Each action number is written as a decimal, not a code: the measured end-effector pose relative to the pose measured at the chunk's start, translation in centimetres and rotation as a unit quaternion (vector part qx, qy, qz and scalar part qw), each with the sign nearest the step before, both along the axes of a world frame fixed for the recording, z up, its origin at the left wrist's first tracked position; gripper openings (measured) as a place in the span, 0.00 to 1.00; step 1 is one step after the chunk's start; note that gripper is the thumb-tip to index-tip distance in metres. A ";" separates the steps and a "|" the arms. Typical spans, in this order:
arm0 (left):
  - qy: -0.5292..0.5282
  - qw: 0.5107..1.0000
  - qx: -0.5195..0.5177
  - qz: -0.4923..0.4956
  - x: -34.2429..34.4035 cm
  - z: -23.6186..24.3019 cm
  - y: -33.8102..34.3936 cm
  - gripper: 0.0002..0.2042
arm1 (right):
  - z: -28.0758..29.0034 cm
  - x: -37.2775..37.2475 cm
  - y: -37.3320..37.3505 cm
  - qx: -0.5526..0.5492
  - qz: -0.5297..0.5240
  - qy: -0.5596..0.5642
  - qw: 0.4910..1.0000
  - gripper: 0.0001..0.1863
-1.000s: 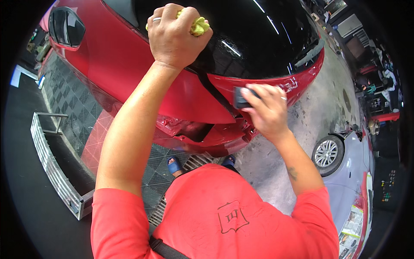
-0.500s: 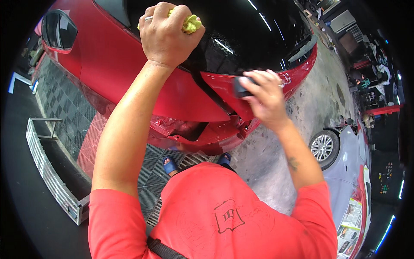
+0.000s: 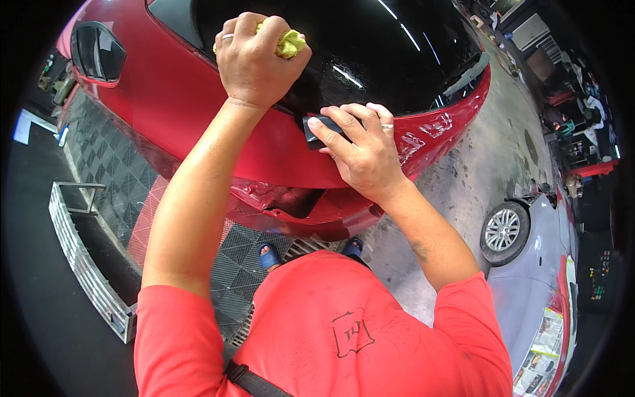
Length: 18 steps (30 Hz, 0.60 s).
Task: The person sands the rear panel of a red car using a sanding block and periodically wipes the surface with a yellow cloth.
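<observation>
A red car (image 3: 278, 149) stands in front of me, with a large dark window (image 3: 337, 40) above its red panel. My left hand (image 3: 258, 69) is closed around a crumpled yellow-green cloth (image 3: 291, 44), up by the window's lower left part. Lower and to the right, my right hand (image 3: 367, 155) grips a small black block (image 3: 317, 141) between thumb and fingers, at the panel just below the glass. The block's underside is hidden. Whitish wet-looking streaks (image 3: 436, 124) mark the panel right of this hand.
Below the panel, the car body has an opening (image 3: 297, 202). A silver metal frame (image 3: 89, 264) lies at the left beside dark floor tiles (image 3: 112, 142). At right stands a grey car (image 3: 529, 245) with its wheel (image 3: 505, 233) showing. A floor grate (image 3: 307, 247) runs near my feet.
My right hand has swept left along the panel with the black block, from near the right side toward the middle. My left hand stays almost in place with the cloth.
</observation>
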State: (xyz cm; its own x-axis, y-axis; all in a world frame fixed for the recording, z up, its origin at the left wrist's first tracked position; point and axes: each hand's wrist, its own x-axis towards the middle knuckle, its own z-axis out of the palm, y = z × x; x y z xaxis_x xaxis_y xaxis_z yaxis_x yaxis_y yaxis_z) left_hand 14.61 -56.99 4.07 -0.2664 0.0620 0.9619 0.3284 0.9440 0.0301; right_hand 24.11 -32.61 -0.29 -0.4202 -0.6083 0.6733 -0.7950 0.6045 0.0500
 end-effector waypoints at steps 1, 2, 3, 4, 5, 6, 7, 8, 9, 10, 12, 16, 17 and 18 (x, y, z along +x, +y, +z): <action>0.000 1.000 -0.001 -0.004 0.0 0.0 0.0 0.13 | 0.0 -0.1 0.3 0.003 -0.004 0.001 1.000 0.23; 0.003 1.000 0.003 -0.007 0.0 0.1 0.1 0.13 | 0.2 0.0 1.6 0.015 -0.005 -0.005 1.000 0.24; 0.005 1.000 0.005 -0.009 -0.1 0.1 0.2 0.13 | 0.1 0.2 3.2 0.010 -0.011 -0.008 1.000 0.25; 0.006 1.000 0.009 -0.009 0.0 -0.1 0.4 0.13 | 0.0 0.6 4.3 0.005 -0.016 -0.011 1.000 0.26; 0.014 1.000 0.011 -0.010 -0.1 -0.1 0.8 0.13 | -0.2 0.9 4.7 -0.005 -0.012 -0.013 1.000 0.27; 0.017 1.000 0.009 -0.008 -0.4 -0.1 0.6 0.13 | -0.6 0.5 4.5 -0.004 -0.015 -0.009 1.000 0.27; 0.017 1.000 0.004 -0.008 -0.5 -0.3 0.3 0.13 | -0.2 0.5 2.8 -0.005 -0.021 -0.008 1.000 0.27; 0.020 1.000 -0.002 -0.007 -0.7 -0.3 0.1 0.13 | 0.1 0.3 1.2 -0.008 -0.025 -0.004 1.000 0.27; 0.023 1.000 -0.006 -0.007 -0.7 -0.4 0.0 0.13 | -0.2 0.3 0.3 -0.004 -0.034 0.009 0.999 0.27; 0.024 1.000 -0.008 -0.004 -0.6 -0.4 -0.2 0.13 | -0.4 0.4 0.3 -0.008 -0.033 0.004 0.999 0.27; 0.029 1.000 -0.002 -0.002 -0.6 -0.2 -0.2 0.13 | -0.2 1.1 1.9 -0.006 -0.035 -0.004 0.999 0.28; 0.026 0.999 0.012 -0.015 0.0 0.0 0.8 0.12 | -0.6 1.2 2.2 -0.014 -0.039 0.009 0.999 0.29; 0.022 0.999 0.018 -0.022 0.7 1.0 1.1 0.11 | -0.6 0.8 0.8 -0.014 -0.041 0.020 0.999 0.27; 0.017 0.999 0.025 -0.029 1.0 1.4 1.5 0.11 | -0.7 0.7 0.3 -0.016 -0.039 0.027 0.999 0.26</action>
